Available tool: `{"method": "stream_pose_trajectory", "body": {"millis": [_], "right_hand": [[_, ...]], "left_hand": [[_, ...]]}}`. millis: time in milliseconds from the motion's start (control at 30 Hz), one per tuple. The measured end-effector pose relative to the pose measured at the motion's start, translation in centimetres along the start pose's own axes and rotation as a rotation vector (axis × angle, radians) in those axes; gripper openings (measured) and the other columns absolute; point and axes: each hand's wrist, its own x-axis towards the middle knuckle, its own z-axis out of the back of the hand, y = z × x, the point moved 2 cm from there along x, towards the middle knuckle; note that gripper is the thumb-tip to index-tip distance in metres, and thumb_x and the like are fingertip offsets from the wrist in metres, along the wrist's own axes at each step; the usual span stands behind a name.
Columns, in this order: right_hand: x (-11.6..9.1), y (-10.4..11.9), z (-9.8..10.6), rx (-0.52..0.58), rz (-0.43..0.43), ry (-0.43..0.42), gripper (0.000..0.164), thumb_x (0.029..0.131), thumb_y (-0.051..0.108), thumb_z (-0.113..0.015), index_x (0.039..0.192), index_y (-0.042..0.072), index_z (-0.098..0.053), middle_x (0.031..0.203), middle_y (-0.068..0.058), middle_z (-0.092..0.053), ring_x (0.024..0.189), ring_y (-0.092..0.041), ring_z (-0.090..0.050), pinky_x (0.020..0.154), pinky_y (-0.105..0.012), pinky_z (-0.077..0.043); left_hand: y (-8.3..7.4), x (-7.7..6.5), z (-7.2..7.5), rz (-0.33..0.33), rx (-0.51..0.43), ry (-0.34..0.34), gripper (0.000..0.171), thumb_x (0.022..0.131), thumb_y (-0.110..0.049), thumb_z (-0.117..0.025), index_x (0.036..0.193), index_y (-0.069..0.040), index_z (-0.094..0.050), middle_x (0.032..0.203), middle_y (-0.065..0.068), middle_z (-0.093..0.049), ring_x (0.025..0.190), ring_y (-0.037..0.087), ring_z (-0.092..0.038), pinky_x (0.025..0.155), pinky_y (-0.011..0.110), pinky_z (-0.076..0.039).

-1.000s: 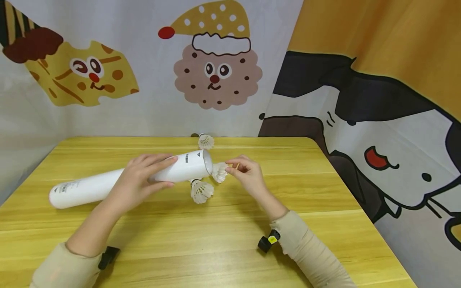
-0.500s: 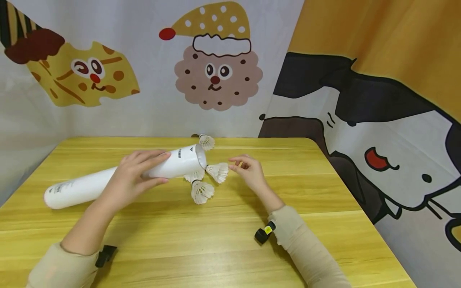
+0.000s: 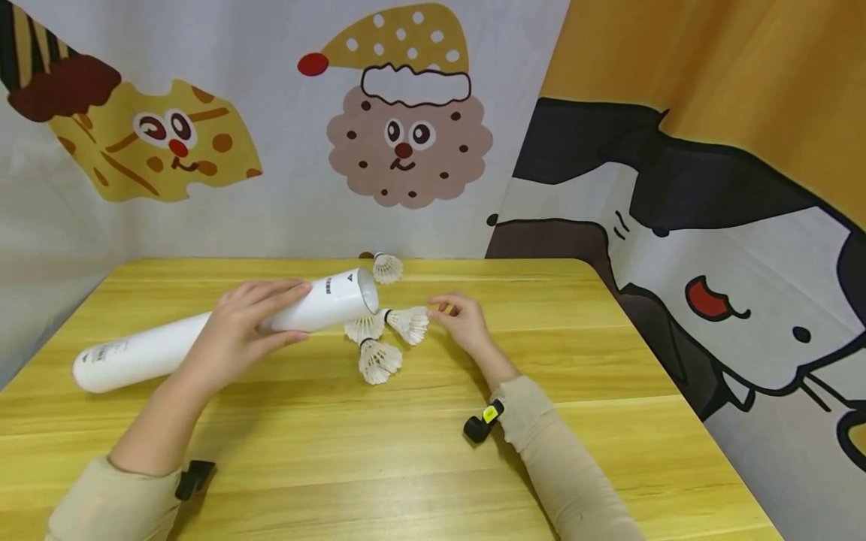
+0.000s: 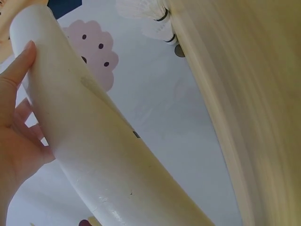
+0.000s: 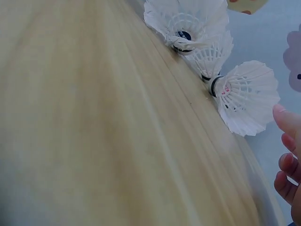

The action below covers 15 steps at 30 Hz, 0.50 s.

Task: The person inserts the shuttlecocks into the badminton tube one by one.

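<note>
A long white shuttlecock tube (image 3: 325, 304) slants across the left half of the table, its open mouth raised to the right. My left hand (image 3: 243, 323) grips it from above, with thumb and fingers on either side; the left wrist view shows the fingers against the tube wall (image 4: 89, 113). Just right of the mouth lies a white feather shuttlecock (image 3: 408, 324), its cork toward the tube. My right hand (image 3: 463, 323) is at its feather skirt, one fingertip right at the edge in the right wrist view, the other fingers bent below.
Beside that shuttlecock lie a second shuttlecock (image 3: 364, 327), partly overlapped, and a third one (image 3: 380, 362) nearer me. Another shuttlecock (image 3: 388, 268) sits at the back edge of the wooden table (image 3: 379, 466). A printed curtain (image 3: 284, 188) hangs behind it.
My left hand has drawn the tube left and its mouth has come off the shuttlecock, uncovering its cork and the one behind. My right hand has stayed by the feathers, its pinch eased.
</note>
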Motion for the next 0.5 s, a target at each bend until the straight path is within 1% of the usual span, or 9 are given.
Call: {"method": "stream_pose_trajectory", "body": {"millis": [300, 500], "right_hand": [[0.28, -0.57, -0.67, -0.057, -0.040, 0.035, 0.017, 0.082, 0.012, -0.077, 0.097, 0.004, -0.075, 0.081, -0.003, -0.062, 0.067, -0.016, -0.049, 0.060, -0.027, -0.042], [0.26, -0.91, -0.79, -0.088, -0.067, 0.042, 0.013, 0.082, 0.012, -0.078, 0.091, 0.003, -0.076, 0.084, -0.005, -0.064, 0.068, -0.017, -0.050, 0.061, -0.028, -0.041]], "left_hand": [[0.51, -0.02, 0.19, 0.022, -0.003, 0.015, 0.072, 0.066, -0.011, -0.087, 0.132, -0.018, -0.060, 0.131, 0.008, -0.058, 0.113, 0.032, -0.051, 0.087, 0.051, -0.030], [0.99, -0.09, 0.29, 0.014, -0.004, 0.011, 0.072, 0.065, -0.010, -0.087, 0.132, -0.017, -0.060, 0.131, 0.007, -0.057, 0.113, 0.032, -0.051, 0.087, 0.051, -0.030]]}}
